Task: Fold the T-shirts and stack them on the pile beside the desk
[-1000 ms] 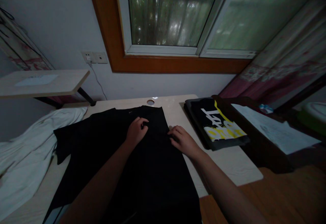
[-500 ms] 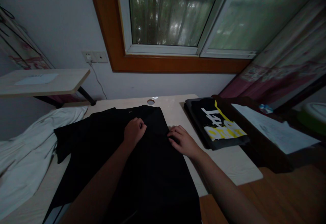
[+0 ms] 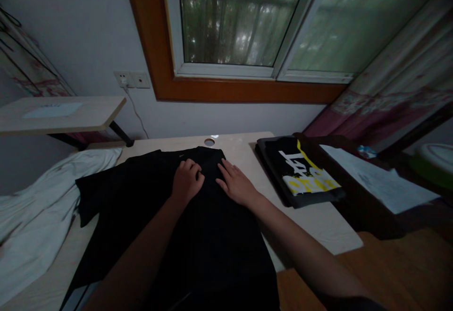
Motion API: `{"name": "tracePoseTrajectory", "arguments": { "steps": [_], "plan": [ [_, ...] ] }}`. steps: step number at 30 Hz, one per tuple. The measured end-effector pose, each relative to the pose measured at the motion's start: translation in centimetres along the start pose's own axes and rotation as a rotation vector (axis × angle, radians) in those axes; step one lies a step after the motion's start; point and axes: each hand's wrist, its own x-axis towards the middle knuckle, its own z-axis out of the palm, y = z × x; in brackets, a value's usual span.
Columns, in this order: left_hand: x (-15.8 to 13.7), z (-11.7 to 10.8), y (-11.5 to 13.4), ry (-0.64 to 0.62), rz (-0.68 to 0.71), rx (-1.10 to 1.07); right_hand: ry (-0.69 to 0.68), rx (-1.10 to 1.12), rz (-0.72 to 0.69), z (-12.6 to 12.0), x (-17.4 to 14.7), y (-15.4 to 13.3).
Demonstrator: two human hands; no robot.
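A black T-shirt (image 3: pixel 141 216) lies spread on the desk, its short sleeve out to the left and its right side folded inward. My left hand (image 3: pixel 187 179) rests on it just below the collar, fingers curled and closed on the cloth. Flat on the folded shoulder, near the shirt's right edge, is my right hand (image 3: pixel 235 182), open with its fingers extended. Both forearms cover part of the shirt's lower body.
Folded dark shirts (image 3: pixel 300 169) with a white and yellow print are stacked to the right. White cloth (image 3: pixel 38 207) lies crumpled at the left, below a raised shelf (image 3: pixel 88 115). A paper sheet (image 3: pixel 378 179) lies beyond the desk's right side.
My right hand has moved left and slightly up from the shirt's edge onto the folded shoulder, its fingers flattening out. My left hand has stayed nearly in place.
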Motion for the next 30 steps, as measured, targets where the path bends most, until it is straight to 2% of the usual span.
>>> {"name": "tracePoseTrajectory", "arguments": {
  "steps": [6, 14, 21, 30],
  "plan": [
    [-0.4, 1.0, -0.4, -0.076, 0.145, -0.065, -0.071, -0.054, 0.075, 1.6, 4.1, -0.3],
    [-1.0, 1.9, -0.9, -0.091, 0.098, 0.002, 0.006, -0.03, 0.135, 2.9, 7.0, -0.4],
    [-1.2, 1.8, -1.0, -0.12, 0.1, 0.044, -0.008, -0.035, 0.116, 3.1, 6.4, 0.1],
    [-1.3, 1.9, -1.0, -0.2, 0.091, 0.212, -0.068, -0.098, 0.135, 1.8, 3.1, 0.6]
  ]
}}
